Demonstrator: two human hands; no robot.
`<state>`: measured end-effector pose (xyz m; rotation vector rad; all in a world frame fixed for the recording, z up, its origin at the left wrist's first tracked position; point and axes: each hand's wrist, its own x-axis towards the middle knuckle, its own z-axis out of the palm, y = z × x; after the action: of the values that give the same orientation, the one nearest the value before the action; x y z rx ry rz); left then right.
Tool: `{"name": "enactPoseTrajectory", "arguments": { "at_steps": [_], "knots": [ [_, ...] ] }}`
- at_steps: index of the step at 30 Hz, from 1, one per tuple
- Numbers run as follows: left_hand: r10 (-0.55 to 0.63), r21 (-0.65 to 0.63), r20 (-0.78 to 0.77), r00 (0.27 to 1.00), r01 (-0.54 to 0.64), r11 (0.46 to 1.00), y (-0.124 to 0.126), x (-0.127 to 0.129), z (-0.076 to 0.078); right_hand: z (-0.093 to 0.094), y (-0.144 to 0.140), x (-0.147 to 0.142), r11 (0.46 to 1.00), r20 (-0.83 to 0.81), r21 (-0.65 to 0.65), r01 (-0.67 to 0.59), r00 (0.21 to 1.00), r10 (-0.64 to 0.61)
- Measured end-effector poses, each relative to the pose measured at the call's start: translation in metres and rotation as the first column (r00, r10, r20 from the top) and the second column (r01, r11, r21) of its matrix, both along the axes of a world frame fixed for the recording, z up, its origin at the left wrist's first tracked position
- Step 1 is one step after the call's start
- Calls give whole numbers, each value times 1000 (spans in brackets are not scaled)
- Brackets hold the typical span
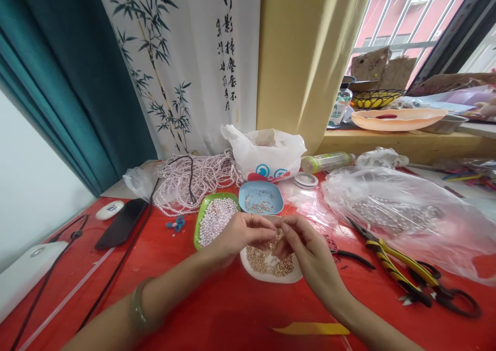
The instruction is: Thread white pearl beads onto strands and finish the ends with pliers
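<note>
Both my hands meet above a white dish (253,274) of small gold beads (277,265). The fingers of my left hand (248,233) are pinched together at its right side. Close against them, my right hand (304,240) is also closed in a pinch. Whatever lies between the fingertips is too small to make out. Just left of the dish sits a green dish (197,234) filled with pearly beads (217,219). Behind my fingers stands a blue dish (277,209) with small metallic bits scattered in it.
Bead strands (201,178) heap at the back left, beside a white plastic bag (267,149). Yellow-handled pliers (391,268), scissors (457,299) and a clear bag (391,206) lie at right. A phone (123,224) and cables are at left. A yellow strip (313,329) lies in front.
</note>
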<state>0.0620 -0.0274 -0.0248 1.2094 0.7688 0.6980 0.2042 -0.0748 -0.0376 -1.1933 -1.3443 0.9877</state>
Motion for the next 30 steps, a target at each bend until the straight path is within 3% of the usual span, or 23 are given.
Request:
{"name": "enactPoseTrajectory", "arguments": {
  "at_steps": [6, 11, 18, 24, 30],
  "knots": [
    [-2, 37, -16, 1000, 2, 999, 0, -1, -2, -2, 1, 1, 999, 118, 18, 43, 992, -45],
    [39, 16, -10, 999, -39, 999, 0, -1, -2, 0, -2, 0, 979, 261, 192, 71, 958, -121],
    [-18, -15, -7, 1000, 18, 1000, 1, -2, -1, 2, -1, 3, 915, 425, 400, 59, 872, -242],
    [-24, -67, -7, 1000, 23, 997, 1, -2, 0, -3, 2, 8, 816, 630, 571, -91, 687, -363],
    [-26, -114, 19, 1000, 27, 993, 4, -6, 5, -2, 7, 14, 764, 754, 583, -276, 535, -382]
  ]
}}
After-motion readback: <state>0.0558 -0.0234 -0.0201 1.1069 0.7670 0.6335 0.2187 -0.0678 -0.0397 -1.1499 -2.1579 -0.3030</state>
